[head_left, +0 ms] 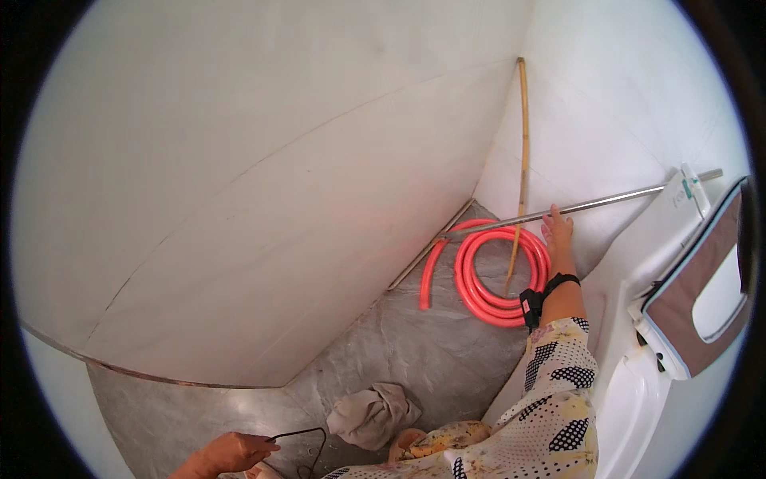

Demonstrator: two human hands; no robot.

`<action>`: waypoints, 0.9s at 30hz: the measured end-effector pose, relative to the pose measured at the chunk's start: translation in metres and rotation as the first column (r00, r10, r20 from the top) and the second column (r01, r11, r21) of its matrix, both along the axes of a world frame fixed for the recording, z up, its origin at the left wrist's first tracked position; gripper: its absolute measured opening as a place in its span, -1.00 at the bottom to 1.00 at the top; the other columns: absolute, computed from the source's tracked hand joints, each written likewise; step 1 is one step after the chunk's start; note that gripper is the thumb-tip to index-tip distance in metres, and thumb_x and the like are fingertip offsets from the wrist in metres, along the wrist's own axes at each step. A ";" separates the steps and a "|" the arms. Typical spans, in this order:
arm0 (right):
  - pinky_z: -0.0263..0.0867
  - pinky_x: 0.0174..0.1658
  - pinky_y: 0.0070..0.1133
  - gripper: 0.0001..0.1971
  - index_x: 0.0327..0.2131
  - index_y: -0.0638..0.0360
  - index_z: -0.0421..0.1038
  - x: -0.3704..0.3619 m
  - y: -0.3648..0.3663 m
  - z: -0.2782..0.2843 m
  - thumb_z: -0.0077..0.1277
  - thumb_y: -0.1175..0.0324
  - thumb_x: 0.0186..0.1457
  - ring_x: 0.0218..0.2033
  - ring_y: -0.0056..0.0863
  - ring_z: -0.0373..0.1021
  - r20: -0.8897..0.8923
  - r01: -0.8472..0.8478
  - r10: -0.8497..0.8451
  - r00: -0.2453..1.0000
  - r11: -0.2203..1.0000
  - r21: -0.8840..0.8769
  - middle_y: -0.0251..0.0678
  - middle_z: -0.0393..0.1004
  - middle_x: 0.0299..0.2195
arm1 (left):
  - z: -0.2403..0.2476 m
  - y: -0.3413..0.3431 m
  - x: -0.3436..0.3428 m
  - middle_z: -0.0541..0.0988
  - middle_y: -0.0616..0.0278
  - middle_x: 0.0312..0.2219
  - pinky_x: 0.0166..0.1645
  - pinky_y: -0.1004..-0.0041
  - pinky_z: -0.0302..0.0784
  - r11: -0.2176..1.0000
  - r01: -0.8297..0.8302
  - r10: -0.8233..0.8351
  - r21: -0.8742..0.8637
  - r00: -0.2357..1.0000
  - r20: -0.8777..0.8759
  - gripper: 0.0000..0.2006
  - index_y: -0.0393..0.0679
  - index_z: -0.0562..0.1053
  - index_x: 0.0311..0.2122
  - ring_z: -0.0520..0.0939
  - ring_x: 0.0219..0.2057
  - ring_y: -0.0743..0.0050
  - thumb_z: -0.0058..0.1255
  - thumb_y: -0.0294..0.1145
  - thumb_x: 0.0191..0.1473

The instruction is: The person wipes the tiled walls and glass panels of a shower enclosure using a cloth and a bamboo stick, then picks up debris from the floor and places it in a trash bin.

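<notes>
Fingers of the right hand lie across the metal pole; I cannot tell whether they close around it. From them, the pole slants down-left to the foot of the wall and up-right past the white fixture. Fingers of the left hand, far down-left, are pinched on a thin dark loop that juts out to their right.

Just left of the right fingers, a bamboo stick leans in the corner, crossed by the pole, its lower end inside the coiled red hose. That hose lies below-left of these fingers on the grey floor; the pole covers part of it, and the black wrist strap hides some of its right edge. Right of the left fingers, beyond the loop, sits a crumpled grey cloth. Well right of the right fingers stands a brown padded frame.
</notes>
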State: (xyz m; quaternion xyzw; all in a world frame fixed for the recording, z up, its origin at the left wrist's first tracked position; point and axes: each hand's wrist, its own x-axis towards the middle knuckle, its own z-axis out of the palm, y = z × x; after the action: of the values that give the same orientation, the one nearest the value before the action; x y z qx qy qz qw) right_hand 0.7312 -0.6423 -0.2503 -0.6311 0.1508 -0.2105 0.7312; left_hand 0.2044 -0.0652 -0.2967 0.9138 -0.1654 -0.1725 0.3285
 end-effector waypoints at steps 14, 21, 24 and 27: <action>0.36 -0.49 -0.58 -0.41 0.14 0.29 -0.06 0.047 0.129 0.126 -0.11 0.42 0.05 -0.55 -0.48 0.42 0.238 0.034 0.198 0.951 0.697 -0.716 -0.17 0.39 -0.35 | 0.005 -0.035 -0.049 0.59 0.14 -0.31 -0.26 0.42 0.56 0.979 -0.196 0.193 -0.052 0.980 -0.056 -0.81 -0.09 0.52 -0.25 0.62 -0.33 0.25 0.02 -0.44 -0.03; 0.37 -0.40 -0.62 -0.43 0.16 0.32 -0.06 0.053 0.122 0.090 -0.12 0.41 0.10 -0.40 -0.46 0.47 0.134 -0.310 0.416 0.899 0.823 -0.475 -0.17 0.41 -0.25 | 0.061 -0.071 -0.073 0.59 0.14 -0.32 -0.26 0.40 0.56 0.977 -0.206 0.207 0.047 0.978 -0.001 -0.81 -0.07 0.52 -0.24 0.62 -0.31 0.23 0.01 -0.43 -0.02; 0.35 -0.39 -0.52 -0.76 -0.21 0.34 0.21 0.036 0.124 0.032 -0.15 0.40 0.09 -0.42 -0.40 0.45 0.115 -0.251 0.380 0.918 0.780 -0.572 -0.16 0.42 -0.42 | 0.094 -0.082 -0.086 0.59 0.13 -0.34 -0.27 0.40 0.57 0.967 -0.236 0.240 0.100 0.970 -0.030 -0.81 -0.09 0.52 -0.24 0.62 -0.30 0.23 0.01 -0.43 -0.02; 0.28 -0.28 -0.30 -0.82 -0.45 0.32 0.29 -0.003 0.132 -0.070 -0.11 0.36 0.05 -0.40 -0.10 0.42 0.256 0.004 0.284 0.924 0.662 -0.750 -0.04 0.42 -0.49 | 0.103 -0.091 -0.086 0.59 0.12 -0.32 -0.25 0.39 0.57 0.963 -0.260 0.264 0.069 0.962 -0.065 -0.81 -0.14 0.52 -0.22 0.62 -0.32 0.22 0.02 -0.44 0.01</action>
State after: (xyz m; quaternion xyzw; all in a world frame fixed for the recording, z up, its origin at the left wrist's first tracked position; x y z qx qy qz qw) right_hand 0.7277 -0.5101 -0.3199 -0.8336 -0.1299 -0.3045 0.4422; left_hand 0.1186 -0.1560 -0.1940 0.9300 -0.0254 -0.1660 0.3268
